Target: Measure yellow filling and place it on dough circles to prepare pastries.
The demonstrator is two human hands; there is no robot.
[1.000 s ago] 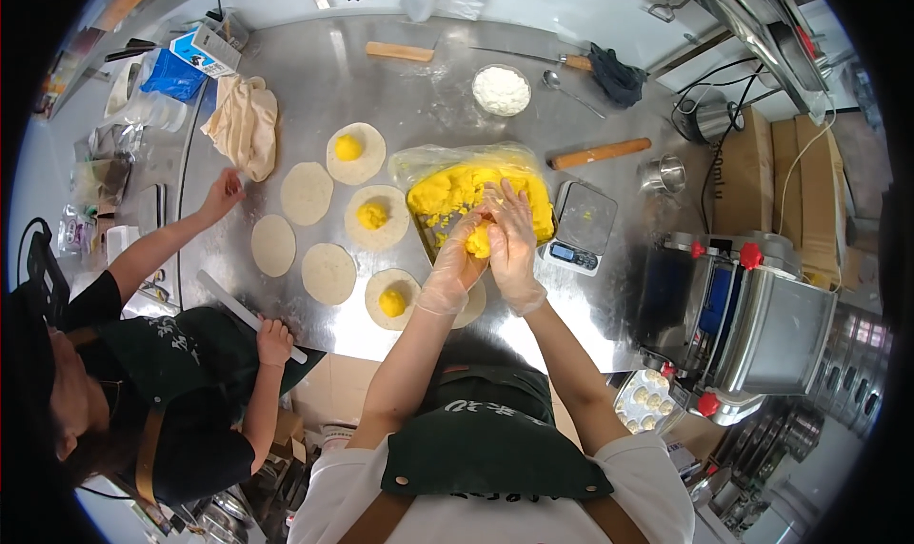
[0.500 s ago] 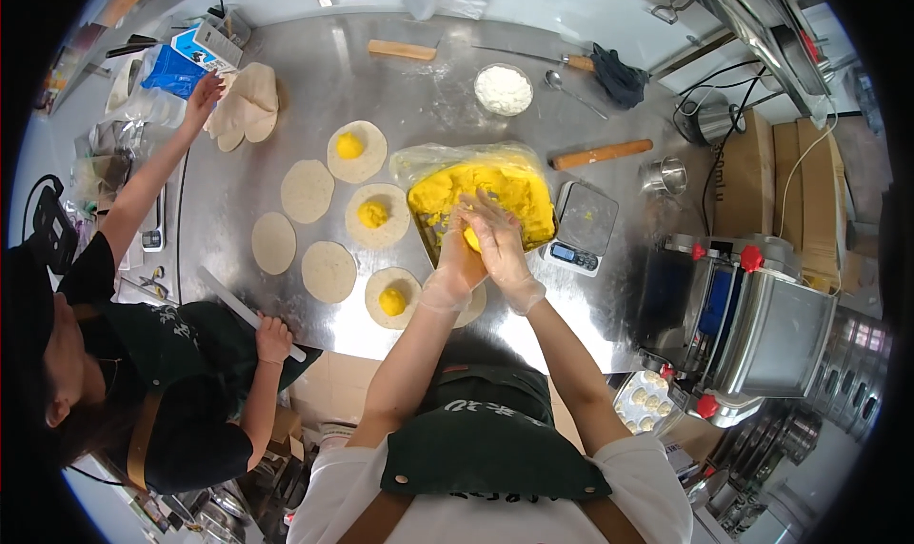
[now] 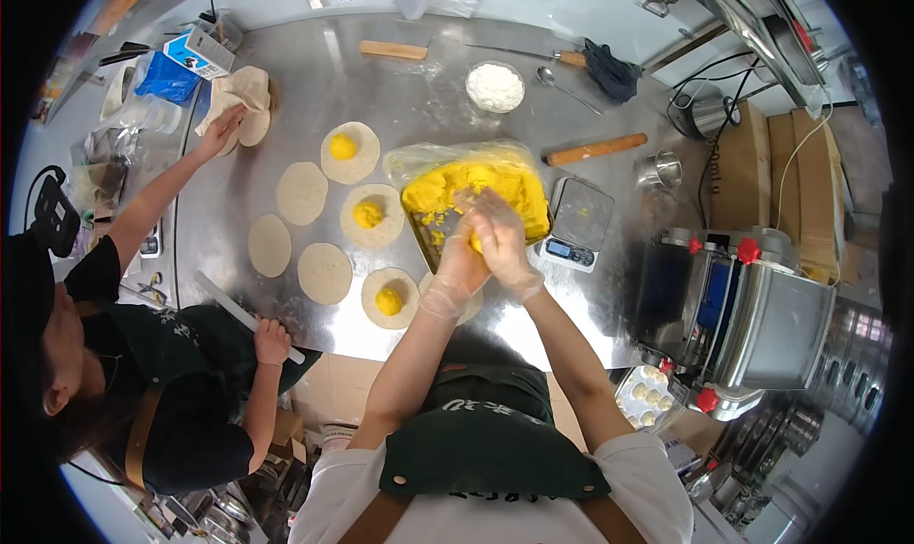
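Note:
My left hand [image 3: 464, 261] and my right hand [image 3: 505, 247], both in clear plastic gloves, are cupped together over the near side of a tray [image 3: 426, 246]. Between the palms a small ball of yellow filling [image 3: 476, 243] shows; the fingers hide most of it. A mass of the same soft yellow filling [image 3: 490, 178] lies in the tray, which has a clear plastic liner [image 3: 419, 158]. Flat dough rounds [image 3: 325, 274] lie to the left, and one is partly hidden behind my left wrist. Several carry a yellow lump [image 3: 388, 301] in the middle.
Right of the tray stands a digital scale [image 3: 583, 211], with a rolling pin [image 3: 597, 150] beyond it. A bowl of white powder [image 3: 495, 87] sits at the back. On the left, a co-worker's hand [image 3: 225, 128] touches stacked dough rounds [image 3: 253, 125]; the other hand [image 3: 272, 341] holds a white rod.
My cupped hands stay together over the tray, the right fingers slightly shifted. The co-worker's far hand has come down onto the stack of dough rounds. The whole view has shifted slightly.

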